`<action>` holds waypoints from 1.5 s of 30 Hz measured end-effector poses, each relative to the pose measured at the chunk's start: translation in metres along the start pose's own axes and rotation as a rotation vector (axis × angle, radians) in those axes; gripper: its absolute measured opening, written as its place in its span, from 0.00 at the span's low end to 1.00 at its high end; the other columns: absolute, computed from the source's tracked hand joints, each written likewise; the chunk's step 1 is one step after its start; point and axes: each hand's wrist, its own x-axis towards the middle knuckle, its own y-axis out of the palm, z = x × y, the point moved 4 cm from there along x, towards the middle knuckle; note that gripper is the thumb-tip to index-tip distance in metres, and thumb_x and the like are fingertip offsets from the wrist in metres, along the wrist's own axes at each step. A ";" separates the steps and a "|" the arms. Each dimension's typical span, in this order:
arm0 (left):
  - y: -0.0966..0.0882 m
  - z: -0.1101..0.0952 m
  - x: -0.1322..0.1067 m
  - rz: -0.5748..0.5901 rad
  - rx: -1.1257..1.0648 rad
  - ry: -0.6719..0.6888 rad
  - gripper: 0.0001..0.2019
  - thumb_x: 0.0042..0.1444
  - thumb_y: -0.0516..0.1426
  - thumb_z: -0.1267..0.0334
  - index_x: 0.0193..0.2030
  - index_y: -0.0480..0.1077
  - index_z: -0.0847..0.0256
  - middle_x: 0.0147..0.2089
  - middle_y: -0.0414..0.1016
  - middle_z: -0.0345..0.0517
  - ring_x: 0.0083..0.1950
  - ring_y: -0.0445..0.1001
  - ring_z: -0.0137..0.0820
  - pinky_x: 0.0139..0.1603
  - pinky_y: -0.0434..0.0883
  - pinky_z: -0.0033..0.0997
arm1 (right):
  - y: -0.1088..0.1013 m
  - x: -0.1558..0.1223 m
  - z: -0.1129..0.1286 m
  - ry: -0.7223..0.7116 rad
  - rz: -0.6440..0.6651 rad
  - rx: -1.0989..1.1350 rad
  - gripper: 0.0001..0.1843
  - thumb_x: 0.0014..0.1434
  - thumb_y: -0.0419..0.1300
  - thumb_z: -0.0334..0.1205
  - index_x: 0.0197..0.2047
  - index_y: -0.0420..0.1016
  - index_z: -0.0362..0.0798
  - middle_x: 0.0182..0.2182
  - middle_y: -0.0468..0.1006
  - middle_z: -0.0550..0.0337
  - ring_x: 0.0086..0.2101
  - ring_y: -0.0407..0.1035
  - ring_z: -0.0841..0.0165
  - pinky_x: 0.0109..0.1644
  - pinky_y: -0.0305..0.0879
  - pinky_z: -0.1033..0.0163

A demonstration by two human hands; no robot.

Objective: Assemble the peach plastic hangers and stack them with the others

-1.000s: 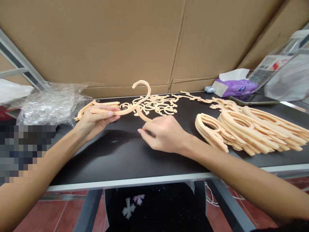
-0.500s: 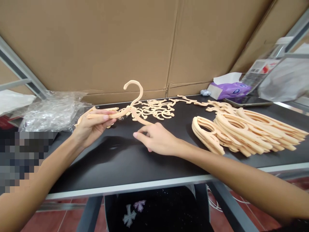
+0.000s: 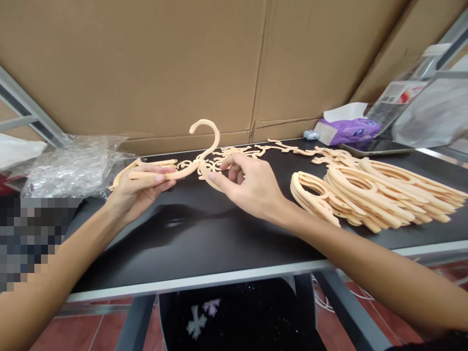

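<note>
A beige clothes hanger (image 3: 188, 170) is held up above the table, its hook rising at the top and curling to the left. My left hand (image 3: 141, 191) pinches the hanger's left arm between thumb and fingers. My right hand (image 3: 252, 187) is at the hanger's right arm, thumb laid against it near the centre joint and fingers curled. The far end of that right arm is hidden behind the hand. Behind the hanger lies a heap of small beige curved pieces (image 3: 237, 151). More beige pieces (image 3: 122, 175) lie behind my left hand.
Stacked beige hangers (image 3: 365, 195) spread over the right side of the black table (image 3: 204, 248). A purple tissue pack (image 3: 353, 131) and a dark flat device (image 3: 378, 146) sit at the back right. Crumpled clear plastic (image 3: 78, 168) is on the left; cardboard (image 3: 164, 63) stands behind.
My right hand has moved up and left along the hanger's right arm, from its outer end towards the centre joint. My left hand keeps its pinch, nearly still.
</note>
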 end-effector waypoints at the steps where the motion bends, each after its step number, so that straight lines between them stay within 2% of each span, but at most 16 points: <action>1: 0.001 0.000 -0.001 0.001 -0.001 0.006 0.09 0.40 0.72 0.71 0.31 0.82 0.65 0.52 0.82 0.56 0.48 0.82 0.40 0.45 0.82 0.26 | 0.001 0.001 -0.001 -0.005 0.018 0.037 0.17 0.60 0.63 0.53 0.39 0.78 0.47 0.30 0.78 0.60 0.30 0.68 0.69 0.35 0.59 0.63; 3: 0.004 0.001 -0.003 0.006 0.008 0.013 0.09 0.39 0.73 0.70 0.30 0.83 0.63 0.45 0.84 0.52 0.45 0.82 0.39 0.46 0.82 0.27 | 0.004 0.002 -0.001 -0.025 0.067 0.117 0.16 0.62 0.62 0.51 0.43 0.79 0.47 0.35 0.81 0.59 0.34 0.71 0.68 0.39 0.61 0.63; 5: 0.007 0.003 -0.004 0.022 0.025 0.003 0.09 0.38 0.73 0.69 0.30 0.83 0.62 0.41 0.85 0.49 0.42 0.83 0.38 0.47 0.82 0.29 | 0.007 0.002 0.000 -0.042 0.116 0.179 0.12 0.65 0.59 0.45 0.41 0.79 0.47 0.36 0.82 0.59 0.35 0.71 0.69 0.40 0.61 0.63; 10: 0.009 0.005 -0.005 0.070 0.049 -0.061 0.10 0.38 0.73 0.67 0.31 0.84 0.60 0.43 0.85 0.51 0.44 0.83 0.42 0.51 0.82 0.35 | 0.009 0.003 -0.002 0.012 0.153 0.226 0.10 0.65 0.56 0.39 0.36 0.77 0.45 0.31 0.79 0.61 0.31 0.68 0.71 0.38 0.60 0.64; 14: 0.007 0.004 -0.006 0.165 0.053 -0.096 0.13 0.43 0.72 0.59 0.36 0.85 0.61 0.47 0.84 0.56 0.50 0.82 0.49 0.54 0.80 0.40 | 0.009 0.007 -0.006 0.060 0.194 0.204 0.11 0.65 0.56 0.39 0.35 0.76 0.45 0.29 0.77 0.63 0.29 0.66 0.71 0.37 0.58 0.64; 18: 0.004 0.006 -0.005 0.255 0.160 -0.186 0.18 0.44 0.70 0.50 0.36 0.85 0.63 0.44 0.84 0.60 0.47 0.82 0.53 0.49 0.81 0.44 | 0.011 0.009 -0.009 0.078 0.305 0.107 0.11 0.64 0.56 0.36 0.31 0.76 0.45 0.28 0.77 0.62 0.30 0.66 0.71 0.36 0.57 0.64; 21: 0.005 0.012 -0.005 0.355 0.271 -0.219 0.18 0.45 0.70 0.50 0.36 0.85 0.63 0.41 0.84 0.62 0.42 0.83 0.50 0.45 0.81 0.43 | 0.016 0.006 -0.010 0.089 0.415 0.066 0.11 0.63 0.56 0.35 0.31 0.77 0.45 0.29 0.79 0.60 0.31 0.68 0.70 0.37 0.58 0.64; 24: 0.009 0.017 -0.006 0.464 0.460 -0.184 0.14 0.47 0.70 0.56 0.40 0.84 0.58 0.40 0.85 0.56 0.41 0.83 0.43 0.42 0.81 0.37 | 0.020 0.002 -0.013 0.090 0.466 0.027 0.11 0.62 0.56 0.36 0.32 0.78 0.45 0.32 0.81 0.58 0.33 0.70 0.69 0.37 0.60 0.63; 27: 0.015 0.019 -0.009 0.498 0.604 -0.119 0.13 0.47 0.71 0.58 0.41 0.83 0.55 0.40 0.85 0.50 0.40 0.82 0.38 0.40 0.79 0.31 | 0.023 -0.001 -0.017 0.082 0.463 -0.043 0.12 0.63 0.55 0.37 0.30 0.77 0.46 0.31 0.81 0.55 0.31 0.70 0.67 0.35 0.59 0.63; 29: 0.021 0.018 -0.012 0.491 0.673 -0.061 0.14 0.47 0.71 0.56 0.41 0.83 0.56 0.37 0.84 0.48 0.35 0.79 0.34 0.36 0.77 0.29 | 0.024 -0.002 -0.019 0.081 0.462 -0.112 0.13 0.63 0.54 0.38 0.29 0.75 0.47 0.31 0.81 0.54 0.30 0.70 0.66 0.34 0.57 0.62; 31: 0.029 0.016 -0.017 0.486 0.806 0.040 0.17 0.47 0.70 0.52 0.42 0.82 0.57 0.34 0.81 0.45 0.31 0.74 0.30 0.32 0.72 0.26 | 0.026 -0.003 -0.020 0.074 0.469 -0.189 0.14 0.64 0.53 0.38 0.28 0.74 0.47 0.31 0.81 0.53 0.31 0.71 0.65 0.33 0.57 0.61; 33: 0.038 0.014 -0.022 0.499 0.956 0.158 0.18 0.47 0.70 0.51 0.43 0.82 0.57 0.32 0.78 0.42 0.31 0.70 0.28 0.31 0.68 0.26 | 0.027 -0.004 -0.020 0.057 0.477 -0.254 0.15 0.64 0.53 0.38 0.28 0.74 0.48 0.31 0.81 0.52 0.32 0.72 0.64 0.33 0.56 0.61; 35: 0.044 0.015 -0.026 0.526 1.026 0.215 0.18 0.49 0.69 0.50 0.44 0.81 0.57 0.32 0.76 0.40 0.31 0.69 0.27 0.31 0.66 0.26 | 0.028 -0.006 -0.019 0.025 0.476 -0.312 0.15 0.65 0.52 0.38 0.28 0.74 0.47 0.31 0.81 0.51 0.32 0.73 0.63 0.31 0.55 0.62; 41: 0.042 0.021 -0.028 0.504 1.035 0.196 0.14 0.55 0.64 0.55 0.45 0.80 0.59 0.26 0.72 0.36 0.25 0.64 0.24 0.27 0.63 0.23 | 0.024 -0.008 -0.005 -0.104 0.440 -0.509 0.15 0.65 0.54 0.39 0.30 0.77 0.47 0.32 0.82 0.50 0.31 0.73 0.62 0.29 0.49 0.60; 43: 0.040 0.023 -0.029 0.495 1.039 0.209 0.13 0.56 0.63 0.56 0.45 0.80 0.59 0.24 0.70 0.35 0.24 0.64 0.23 0.27 0.63 0.23 | 0.014 -0.002 0.001 -0.105 0.386 -0.536 0.15 0.64 0.55 0.40 0.29 0.78 0.47 0.31 0.82 0.51 0.30 0.72 0.62 0.29 0.49 0.60; 45: 0.040 0.023 -0.029 0.486 1.041 0.230 0.13 0.56 0.63 0.55 0.44 0.80 0.59 0.23 0.70 0.34 0.23 0.63 0.23 0.27 0.63 0.23 | -0.003 0.010 0.006 -0.117 0.273 -0.568 0.15 0.64 0.56 0.40 0.28 0.78 0.48 0.27 0.80 0.52 0.28 0.71 0.62 0.30 0.50 0.59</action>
